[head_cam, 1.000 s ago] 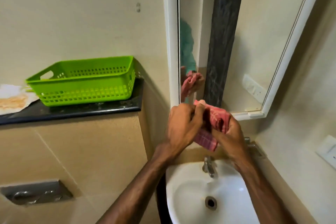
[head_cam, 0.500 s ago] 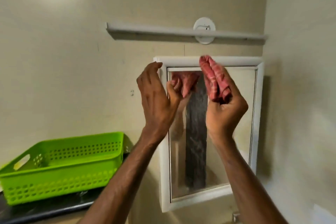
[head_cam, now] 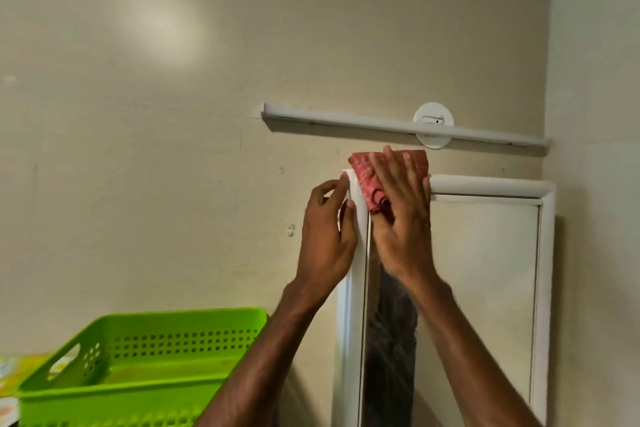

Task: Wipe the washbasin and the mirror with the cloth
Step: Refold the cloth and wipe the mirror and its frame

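The right grip (head_cam: 398, 215) lies flat, fingers straight and spread, pressing the red cloth (head_cam: 363, 177) against the white frame at the 11 o'clock corner of the mirror (head_cam: 485, 288). The left grip (head_cam: 329, 232), at its 9 o'clock, curls thumb and fingertips round the frame's left edge. A green basket (head_cam: 138, 374) sits at 7 o'clock in the view, and a white light bar (head_cam: 346, 121) runs along the wall at 12 o'clock from the mirror.

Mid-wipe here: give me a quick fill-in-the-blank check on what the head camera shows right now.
The cloth is ___ in colour.
The right hand presses it flat on the ___ left corner of the mirror.
The left hand grips the mirror's ___ edge.
The basket at lower left is ___.
Missing words: red; top; left; green.
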Motion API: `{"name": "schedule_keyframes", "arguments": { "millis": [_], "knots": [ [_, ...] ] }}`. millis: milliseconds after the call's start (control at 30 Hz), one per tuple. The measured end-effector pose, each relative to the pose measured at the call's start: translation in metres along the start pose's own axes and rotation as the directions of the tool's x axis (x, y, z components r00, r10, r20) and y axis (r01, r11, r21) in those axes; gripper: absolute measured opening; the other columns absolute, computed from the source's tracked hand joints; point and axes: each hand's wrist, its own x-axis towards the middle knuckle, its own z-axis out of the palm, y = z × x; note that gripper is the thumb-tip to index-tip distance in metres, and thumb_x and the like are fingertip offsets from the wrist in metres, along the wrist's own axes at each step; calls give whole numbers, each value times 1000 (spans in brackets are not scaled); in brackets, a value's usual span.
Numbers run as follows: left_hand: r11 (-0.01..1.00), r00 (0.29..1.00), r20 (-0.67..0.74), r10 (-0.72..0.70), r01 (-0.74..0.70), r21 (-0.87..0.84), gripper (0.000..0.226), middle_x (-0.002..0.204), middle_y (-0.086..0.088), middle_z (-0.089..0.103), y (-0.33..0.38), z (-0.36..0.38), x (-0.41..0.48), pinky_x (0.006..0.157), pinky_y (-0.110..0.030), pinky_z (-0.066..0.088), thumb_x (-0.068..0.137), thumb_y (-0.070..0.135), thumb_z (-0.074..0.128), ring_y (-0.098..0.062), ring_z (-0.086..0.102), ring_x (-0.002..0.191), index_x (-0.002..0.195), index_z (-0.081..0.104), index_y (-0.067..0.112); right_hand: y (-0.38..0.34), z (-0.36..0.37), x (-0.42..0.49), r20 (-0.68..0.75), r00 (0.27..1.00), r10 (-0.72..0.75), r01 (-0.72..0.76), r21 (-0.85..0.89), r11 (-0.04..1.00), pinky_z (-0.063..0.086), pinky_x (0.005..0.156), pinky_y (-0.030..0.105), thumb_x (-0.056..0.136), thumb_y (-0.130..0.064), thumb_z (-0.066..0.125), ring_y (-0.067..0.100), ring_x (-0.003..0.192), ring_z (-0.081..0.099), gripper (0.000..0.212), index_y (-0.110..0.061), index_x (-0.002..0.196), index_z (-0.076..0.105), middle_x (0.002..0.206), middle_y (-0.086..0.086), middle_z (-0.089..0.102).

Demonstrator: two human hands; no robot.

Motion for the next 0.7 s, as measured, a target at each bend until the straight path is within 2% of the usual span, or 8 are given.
{"name": "schedule_keyframes", "arguments": {
  "millis": [100, 167, 300, 400, 467, 533, 633, 700],
  "knots": [
    [997, 997, 67, 45, -41, -64, 49, 138, 3, 52, 0, -11, 2, 98, -25, 51, 97, 33, 39, 0, 52, 118, 144, 53, 28, -12, 12, -31, 52, 997, -64, 71, -150, 986, 0, 131, 59, 105, -45, 38, 23, 164, -3, 70, -20, 167, 16, 177, 2, 5],
    [994, 991, 116, 62, -51, -99, 56, 142, 5, 51, -3, -18, 2, 97, -16, 49, 91, 40, 35, -1, 49, 124, 143, 54, 29, -16, 15, -46, 50, 998, -45, 51, -117, 992, 3, 131, 59, 104, -51, 37, 23, 164, -2, 74, -16, 167, 20, 177, 3, 5],
    [994, 985, 153, 78, -65, -91, 65, 146, 5, 48, -15, -22, 5, 94, -29, 56, 87, -4, 40, -5, 48, 129, 143, 54, 26, -24, 12, -36, -42, 998, 37, -37, -18, 999, 7, 129, 61, 102, -52, 40, 18, 164, 5, 63, -16, 153, 40, 176, 2, 12],
    [988, 986, 133, 104, -87, -126, 63, 141, 2, 54, -18, -22, 9, 96, -21, 53, 89, -15, 47, -5, 50, 128, 139, 59, 22, -33, 20, -20, -96, 994, 61, -70, -92, 993, 2, 131, 58, 101, -59, 40, 18, 164, 2, 69, -14, 153, 35, 176, 6, 10],
    [985, 987, 105, 125, -111, -133, 56, 137, 1, 59, -17, -22, 10, 92, -10, 48, 92, -13, 49, 2, 53, 121, 137, 61, 18, -33, 25, -16, -105, 993, 54, -70, -155, 985, 3, 130, 60, 104, -58, 37, 21, 164, 0, 75, -14, 163, 23, 176, 7, 10],
    [987, 991, 86, 101, -89, -136, 60, 136, 2, 59, -17, -22, 9, 83, -12, 52, 91, -14, 45, 6, 57, 106, 140, 58, 18, -24, 29, -18, -80, 997, 12, -34, -278, 960, 6, 129, 62, 108, -55, 29, 25, 164, 0, 72, -16, 167, 18, 176, 9, 8],
    [987, 989, 85, 118, -108, -116, 69, 136, 4, 57, -18, -19, 7, 78, -13, 50, 89, -15, 43, -8, 62, 90, 149, 46, 20, -2, 23, -23, -28, 999, -34, 22, -347, 938, 10, 128, 64, 108, -54, 23, 25, 164, 0, 68, -20, 167, 19, 176, 8, 7],
    [986, 983, 87, 164, -160, -51, 68, 136, 2, 57, -17, -18, 4, 79, -8, 45, 91, -12, 44, -11, 62, 92, 152, 40, 19, 23, 14, -29, -23, 1000, -21, 11, -348, 937, 8, 128, 64, 108, -52, 30, 25, 164, -2, 69, -21, 168, 16, 177, 7, 4]
  ]
}}
